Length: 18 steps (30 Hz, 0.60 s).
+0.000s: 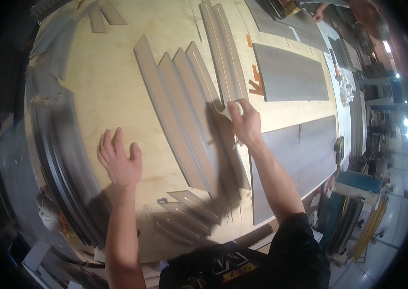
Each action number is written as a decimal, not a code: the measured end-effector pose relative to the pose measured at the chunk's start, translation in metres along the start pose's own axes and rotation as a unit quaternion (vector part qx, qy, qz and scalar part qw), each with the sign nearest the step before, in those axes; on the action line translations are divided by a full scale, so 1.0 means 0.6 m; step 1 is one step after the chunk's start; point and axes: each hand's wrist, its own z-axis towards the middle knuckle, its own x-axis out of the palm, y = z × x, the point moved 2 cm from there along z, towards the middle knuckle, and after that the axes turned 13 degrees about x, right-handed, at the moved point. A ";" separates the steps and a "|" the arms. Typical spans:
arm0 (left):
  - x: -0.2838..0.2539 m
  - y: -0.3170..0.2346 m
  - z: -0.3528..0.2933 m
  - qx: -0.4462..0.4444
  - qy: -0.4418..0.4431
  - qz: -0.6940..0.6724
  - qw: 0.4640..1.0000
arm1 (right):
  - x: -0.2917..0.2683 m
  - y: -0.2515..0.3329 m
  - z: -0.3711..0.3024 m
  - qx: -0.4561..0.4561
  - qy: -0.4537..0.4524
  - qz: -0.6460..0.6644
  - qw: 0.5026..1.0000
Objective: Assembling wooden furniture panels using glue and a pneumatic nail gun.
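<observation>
My right hand [246,123] is closed round a small white squeeze bottle [225,113], most of it hidden in my fingers. It tilts over the angled-end brown strips [172,91], which lie side by side down the middle of the table. A thin pale bead of glue runs along the upper part of the rightmost strip in that group. Two longer strips [221,48] just beyond carry similar lines. My left hand [121,161] has its fingers spread and holds nothing, over the wooden tabletop [103,77] left of the strips.
Short glue-lined pieces [184,216] lie near me. Dark curved-looking strips [64,154] are stacked along the left edge. Grey panels [290,72] cover the right side, with orange scraps [256,84] beside them. Another person's hand [318,14] is at the far right.
</observation>
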 end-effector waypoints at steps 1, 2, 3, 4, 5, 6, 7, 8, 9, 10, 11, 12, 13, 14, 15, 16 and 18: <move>0.002 -0.001 0.000 0.004 0.004 -0.003 1.000 | -0.004 -0.015 -0.010 0.006 -0.002 0.000 1.000; 0.002 -0.001 0.001 0.005 -0.001 -0.001 1.000 | -0.008 -0.031 -0.019 -0.010 -0.020 -0.007 1.000; 0.003 -0.001 0.000 0.005 -0.006 0.002 1.000 | -0.012 -0.042 -0.030 -0.026 -0.037 -0.014 0.999; 0.004 0.001 -0.002 0.009 -0.001 -0.001 1.000 | -0.018 -0.054 -0.044 -0.020 -0.038 -0.014 0.999; 0.005 0.003 -0.004 0.014 -0.009 0.004 1.000 | -0.023 -0.063 -0.060 -0.018 -0.028 -0.012 0.999; 0.006 0.004 -0.005 0.020 -0.016 0.008 1.000 | -0.028 -0.072 -0.074 -0.017 -0.017 -0.010 1.000; 0.008 0.003 -0.005 0.024 -0.012 0.006 1.000 | -0.031 -0.087 -0.083 -0.011 -0.019 -0.010 1.000; 0.010 0.002 -0.004 0.024 -0.011 0.011 1.000 | -0.034 -0.104 -0.092 -0.019 -0.028 -0.010 0.999; 0.010 0.002 -0.005 0.024 -0.011 0.016 1.000 | -0.037 -0.114 -0.103 -0.029 -0.037 -0.010 0.999; 0.012 0.003 -0.006 0.027 -0.007 0.013 1.000 | -0.042 -0.124 -0.115 -0.023 -0.038 -0.011 0.999; 0.013 0.004 -0.007 0.028 -0.009 0.013 0.999 | -0.047 -0.132 -0.127 -0.007 -0.029 -0.015 0.999; 0.014 0.006 -0.007 0.029 -0.010 0.014 0.999 | -0.052 -0.140 -0.140 0.010 -0.019 -0.019 1.000; 0.015 0.006 -0.008 0.032 -0.007 0.011 0.999 | -0.055 -0.149 -0.151 0.016 -0.020 -0.020 0.999; 0.015 0.007 -0.008 0.032 -0.014 0.018 0.999 | -0.058 -0.158 -0.163 0.018 -0.020 -0.026 0.999; 0.015 0.007 -0.008 0.032 -0.023 0.026 0.999 | -0.060 -0.166 -0.174 0.020 -0.020 -0.031 0.999; 0.017 0.006 -0.008 0.035 -0.019 0.024 0.999 | -0.062 -0.178 -0.184 0.025 -0.021 -0.031 0.999; 0.018 0.005 -0.009 0.028 -0.021 0.029 0.999 | -0.067 -0.202 -0.202 -0.002 -0.034 -0.019 0.999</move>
